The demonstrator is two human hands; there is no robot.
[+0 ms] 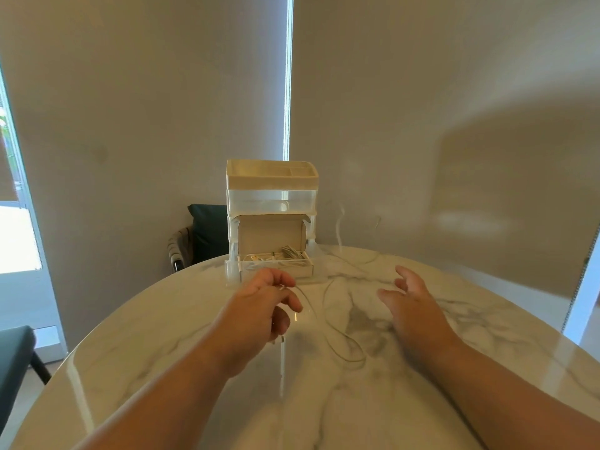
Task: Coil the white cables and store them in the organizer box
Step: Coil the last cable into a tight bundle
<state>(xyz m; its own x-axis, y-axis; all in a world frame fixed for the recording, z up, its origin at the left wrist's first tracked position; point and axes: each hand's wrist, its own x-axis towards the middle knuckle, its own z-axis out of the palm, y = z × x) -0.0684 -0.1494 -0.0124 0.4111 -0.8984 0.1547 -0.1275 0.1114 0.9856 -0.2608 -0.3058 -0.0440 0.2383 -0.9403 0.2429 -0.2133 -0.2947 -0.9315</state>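
Note:
My left hand hovers over the marble table and pinches a thin white cable. The cable loops across the tabletop between my hands, and its connector end hangs below my left hand. My right hand is raised to the right of the loop, fingers spread, holding nothing. Just beyond my left hand stands an open cardboard box with several white cables inside. It sits in front of a white and clear organizer with drawers.
Another white cable rises blurred to the right of the organizer. A dark chair stands behind the table's far edge, and another dark seat is at the left. Blinds cover the windows behind.

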